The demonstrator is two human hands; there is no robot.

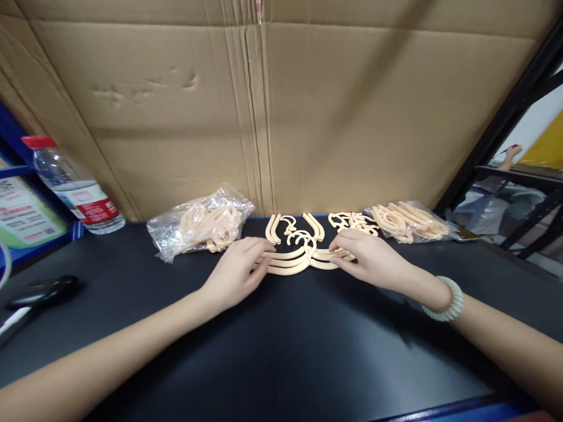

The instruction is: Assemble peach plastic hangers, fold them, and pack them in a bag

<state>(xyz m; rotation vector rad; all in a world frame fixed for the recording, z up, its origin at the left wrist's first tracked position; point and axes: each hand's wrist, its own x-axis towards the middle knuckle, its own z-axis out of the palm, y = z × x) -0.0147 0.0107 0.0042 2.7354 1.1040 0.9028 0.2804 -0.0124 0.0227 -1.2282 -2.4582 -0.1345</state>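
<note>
Several beige plastic clothes hangers (288, 264) lie overlapped on the black table, their curved arms spread left and right and their hooks (303, 237) bunched at the top middle. At the left ends of the arms, my left hand (237, 271) has its thumb and fingers closed around them. My right hand (373, 258), with a pale beaded bracelet on the wrist, grips the right ends between thumb and fingers. The fingertips partly hide the arm ends. Just behind are loose curved arm pieces (313, 227) and a loose hook (288, 223).
A clear bag of beige parts (202, 223) sits at left and another bag (411, 221) at right, beside a pile of small hooks (352, 221). A water bottle (81, 190) and a black mouse (44, 291) stand far left. Cardboard (176, 105) walls the back.
</note>
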